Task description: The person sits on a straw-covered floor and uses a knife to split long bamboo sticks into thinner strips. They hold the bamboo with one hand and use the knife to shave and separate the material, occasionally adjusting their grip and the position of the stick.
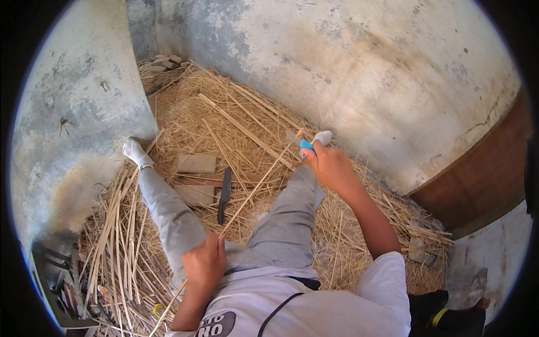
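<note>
Straw [236, 129] is lying in a thick golden heap across the floor, filling the corner where the stained plaster wall [365, 62] is curving around. Grey-trousered legs [168, 213] are stretching out over it, ending in white socks [135, 151]. One long thin reed [255, 188] is running diagonally between both hands, crossing above the lap. A dark long-bladed knife [224, 195] is lying on the straw between the legs, next to flat wooden blocks [196, 164]. The left hand [205, 264] is closing around the lower end of the reed near the waist. The right hand [331, 165] is gripping a small blue-handled tool [306, 147] at the reed's upper end, fingers curling tightly around it.
</note>
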Motion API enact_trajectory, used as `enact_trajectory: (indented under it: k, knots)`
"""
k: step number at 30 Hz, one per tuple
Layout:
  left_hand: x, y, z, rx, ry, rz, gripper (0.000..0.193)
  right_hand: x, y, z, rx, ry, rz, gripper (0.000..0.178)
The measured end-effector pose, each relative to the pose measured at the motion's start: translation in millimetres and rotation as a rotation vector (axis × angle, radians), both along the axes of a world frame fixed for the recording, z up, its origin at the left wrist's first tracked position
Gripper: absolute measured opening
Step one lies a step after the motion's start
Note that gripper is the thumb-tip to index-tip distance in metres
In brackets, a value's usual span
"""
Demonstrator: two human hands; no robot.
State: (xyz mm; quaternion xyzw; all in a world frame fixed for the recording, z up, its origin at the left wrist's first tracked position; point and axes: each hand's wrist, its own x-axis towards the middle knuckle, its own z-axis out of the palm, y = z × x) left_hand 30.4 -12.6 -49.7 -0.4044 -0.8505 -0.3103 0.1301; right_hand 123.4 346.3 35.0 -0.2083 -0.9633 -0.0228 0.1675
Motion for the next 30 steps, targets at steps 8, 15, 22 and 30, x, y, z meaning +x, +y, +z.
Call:
enact_trajectory:
  k: [8,15,22,30]
  knots:
    - [1.9,12.4,12.0,-0.034,-0.169,0.046,0.03,-38.7,20.1,-15.3,-0.907,0.288,0.13,0.054]
    - [-32.4,-31.4,-12.0,-0.199,-0.326,0.29,0.038,-88.3,-12.7,-85.4,-1.571,0.041,0.208,0.061]
    - [-70.0,-49.6,-13.6,-0.471,-0.136,0.319,0.038,-114.1,-29.0,-280.6,-0.345,-0.333,0.072,0.046]
    - [-106.2,-41.2,-21.9,-0.757,-0.027,0.313,0.034,-163.2,-87.1,-294.2,-0.546,-0.694,0.104,0.044]
